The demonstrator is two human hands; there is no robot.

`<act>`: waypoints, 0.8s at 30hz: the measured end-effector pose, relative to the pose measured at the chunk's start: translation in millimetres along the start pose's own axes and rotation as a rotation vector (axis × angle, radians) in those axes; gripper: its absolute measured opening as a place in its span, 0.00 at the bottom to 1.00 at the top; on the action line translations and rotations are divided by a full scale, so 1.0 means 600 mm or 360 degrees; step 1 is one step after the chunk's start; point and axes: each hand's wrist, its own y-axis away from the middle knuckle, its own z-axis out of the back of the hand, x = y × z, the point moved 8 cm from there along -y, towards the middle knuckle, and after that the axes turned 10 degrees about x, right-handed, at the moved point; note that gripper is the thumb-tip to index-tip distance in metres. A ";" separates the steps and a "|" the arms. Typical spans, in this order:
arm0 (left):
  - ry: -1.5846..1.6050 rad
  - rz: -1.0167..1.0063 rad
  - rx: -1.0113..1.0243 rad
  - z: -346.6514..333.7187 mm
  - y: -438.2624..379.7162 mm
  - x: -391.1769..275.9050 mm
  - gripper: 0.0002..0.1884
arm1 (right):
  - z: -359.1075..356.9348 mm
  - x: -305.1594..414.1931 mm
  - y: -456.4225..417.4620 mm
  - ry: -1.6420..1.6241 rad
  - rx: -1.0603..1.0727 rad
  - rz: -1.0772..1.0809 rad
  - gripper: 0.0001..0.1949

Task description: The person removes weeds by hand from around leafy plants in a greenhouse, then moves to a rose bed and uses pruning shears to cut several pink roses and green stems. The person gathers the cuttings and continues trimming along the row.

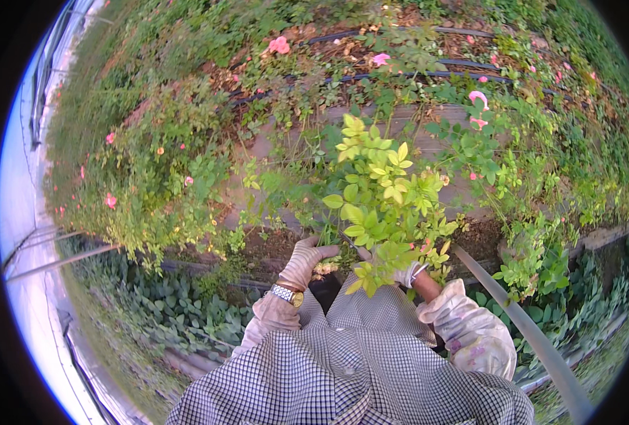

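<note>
My left hand point(305, 261), in a pale fabric glove with a metal-band wristwatch point(288, 294) at the wrist, reaches into the low growth at the bed's near edge. Its thumb and forefinger point right, towards a thin dark blade-like tool point(350, 240); whether they pinch a stem cannot be made out. Yellow-green leaves of a rose shoot point(381, 196) rise in front of me and cover most of my right hand point(403, 275), also gloved. A fingertip shows beside the dark tool, but the grip on it is hidden. Below the left fingers sits a faded bloom point(324, 270).
Rose bushes with pink blooms point(279, 45) fill the bed beyond. Black irrigation hoses point(452, 62) run across it. A grey pole point(527, 329) slants up close to my right arm. Leafy dark-green plants point(176, 303) grow along the near side, and plastic sheeting point(19, 175) stands at left.
</note>
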 end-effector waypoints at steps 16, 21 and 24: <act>0.0179 -0.0133 0.0118 0.019 0.021 -0.020 0.15 | 0.099 0.026 -0.109 -0.0809 0.0435 -0.0172 0.21; 0.0124 -0.0139 0.0149 0.026 0.020 -0.021 0.14 | 0.090 0.015 -0.092 -0.1194 0.0536 -0.0824 0.15; -0.0087 -0.0059 0.0087 0.033 0.016 -0.015 0.16 | 0.065 -0.003 -0.093 -0.1264 0.0511 -0.0834 0.15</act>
